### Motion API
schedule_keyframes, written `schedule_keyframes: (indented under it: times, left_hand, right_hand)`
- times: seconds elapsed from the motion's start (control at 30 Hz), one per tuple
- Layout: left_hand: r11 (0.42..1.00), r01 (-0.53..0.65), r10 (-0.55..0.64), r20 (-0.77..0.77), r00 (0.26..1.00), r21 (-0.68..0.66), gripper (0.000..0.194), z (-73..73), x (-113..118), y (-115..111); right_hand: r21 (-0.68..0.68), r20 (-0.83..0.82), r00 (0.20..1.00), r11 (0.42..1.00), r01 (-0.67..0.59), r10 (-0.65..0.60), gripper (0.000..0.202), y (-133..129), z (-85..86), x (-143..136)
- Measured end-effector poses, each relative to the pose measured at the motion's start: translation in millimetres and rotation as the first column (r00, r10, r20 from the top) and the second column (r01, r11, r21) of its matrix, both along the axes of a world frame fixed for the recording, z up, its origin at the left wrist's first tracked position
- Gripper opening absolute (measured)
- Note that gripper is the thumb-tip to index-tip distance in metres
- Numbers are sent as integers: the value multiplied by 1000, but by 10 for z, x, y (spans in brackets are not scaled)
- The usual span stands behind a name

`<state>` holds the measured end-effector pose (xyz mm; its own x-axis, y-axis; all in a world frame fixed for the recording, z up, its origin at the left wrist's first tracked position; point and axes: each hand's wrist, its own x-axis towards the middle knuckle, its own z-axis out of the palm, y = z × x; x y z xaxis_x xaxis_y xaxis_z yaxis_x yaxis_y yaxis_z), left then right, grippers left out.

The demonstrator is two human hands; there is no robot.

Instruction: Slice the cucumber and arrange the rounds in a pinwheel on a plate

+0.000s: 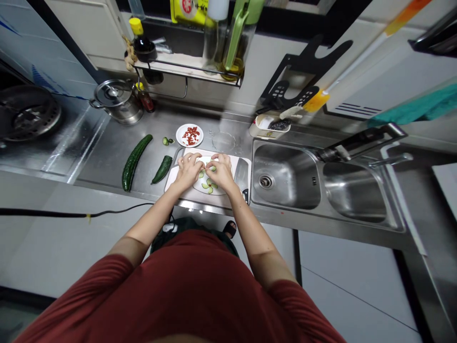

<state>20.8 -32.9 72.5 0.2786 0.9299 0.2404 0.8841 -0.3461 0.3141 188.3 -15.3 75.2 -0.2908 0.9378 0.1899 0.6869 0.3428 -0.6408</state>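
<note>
Both hands meet over a white oval plate (194,194) on a pale cutting board (224,202). My left hand (190,170) has its fingers curled, thumb and index together at the plate's middle; what they pinch is too small to tell. My right hand (220,171) is closed, fingertips at a pale green cucumber slice (213,168). Nearer me on the plate, green-edged cucumber slices (209,186) fan out like petals around a small red centre. A kitchen knife (242,174) lies on the board's right side. Left of the board rests a cut cucumber piece (162,169).
A whole cucumber (136,162) lies farther left. Behind the board are cucumber ends (166,141) and a small white plate (179,135) of red bits. A lidded steel pot (119,102) stands at the back left. The double sink (285,176) adjoins on the right; a bottle shelf (185,70) hangs above.
</note>
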Motion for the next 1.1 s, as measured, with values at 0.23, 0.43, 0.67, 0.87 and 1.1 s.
schedule_keyframes:
  times: [0.23,0.43,0.67,0.87,1.1]
  left_hand:
    - [1000,1,-1,8,1000,19,19,-59,-12,-4]
    - [999,-48,47,67,997,14,18,-126,-18,-11]
    - [981,-182,193,215,957,-70,39,-245,-81,-9]
    - [936,-297,338,246,908,-189,41,-474,-187,18]
    - [884,-385,444,216,869,-266,39,-592,-174,29]
  right_hand:
    - [19,-11,999,999,-41,41,9,36,-83,-11]
    - [44,-60,997,998,-38,40,9,67,-153,-39]
    - [31,-98,995,999,-19,22,13,98,-229,-42]
    - [-18,-33,999,1000,-9,8,14,137,-434,-74]
    - [-53,75,997,999,0,4,17,147,-721,-155]
